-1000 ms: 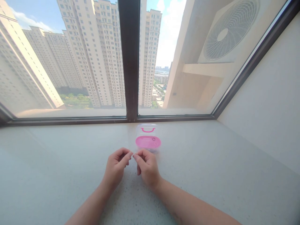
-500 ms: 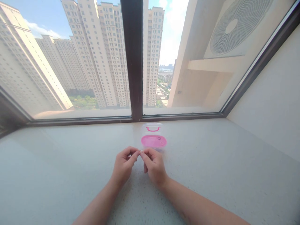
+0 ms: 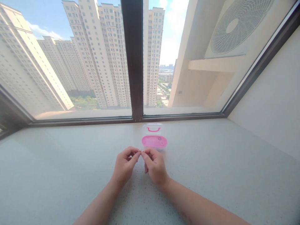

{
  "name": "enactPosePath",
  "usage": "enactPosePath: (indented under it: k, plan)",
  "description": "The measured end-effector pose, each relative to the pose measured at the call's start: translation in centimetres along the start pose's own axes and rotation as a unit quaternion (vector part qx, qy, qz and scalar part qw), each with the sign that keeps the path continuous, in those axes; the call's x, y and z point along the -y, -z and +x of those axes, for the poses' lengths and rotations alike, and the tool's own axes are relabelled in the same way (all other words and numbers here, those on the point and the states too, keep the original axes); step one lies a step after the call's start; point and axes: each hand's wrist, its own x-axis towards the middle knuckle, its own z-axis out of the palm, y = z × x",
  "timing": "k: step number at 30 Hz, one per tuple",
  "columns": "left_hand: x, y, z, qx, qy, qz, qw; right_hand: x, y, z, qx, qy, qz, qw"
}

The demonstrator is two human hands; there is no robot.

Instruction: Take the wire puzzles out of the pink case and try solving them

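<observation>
Left hand (image 3: pixel 124 163) and right hand (image 3: pixel 156 167) both pinch closed on what looks like a tiny piece (image 3: pixel 141 151); uneven grip could flick it onto the sill (image 3: pixel 70 168).

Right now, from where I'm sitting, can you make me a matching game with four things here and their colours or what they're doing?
Things:
1. Left hand and right hand
2. Oval tray
3. Window frame
4. Fan

Clues:
A. Dark brown
B. Outside, behind the glass
C. Fingertips close together
D. Pink, just beyond the hands

Right pairs: 1-C, 2-D, 3-A, 4-B
</observation>
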Motion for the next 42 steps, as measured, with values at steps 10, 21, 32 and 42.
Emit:
enactPosePath:
  k: [10,21,32,42]
  plan:
    - [0.01,0.00,0.02,-0.010,0.012,-0.019,1.000,-0.04,0.06,0.09,-0.004,-0.007,0.010,1.000]
    - [-0.05,0.09,0.07,-0.009,0.023,-0.029,0.999,0.06,0.15,0.04,0.001,-0.013,0.028,1.000]
    - [0.56,0.20,0.10,-0.009,0.026,-0.038,0.999,0.00,0.13,0.05,-0.001,-0.013,0.019,1.000]
    - [0.54,0.20,0.09,-0.017,0.032,-0.053,0.998,-0.28,0.14,0.02,-0.002,-0.011,0.030,0.999]
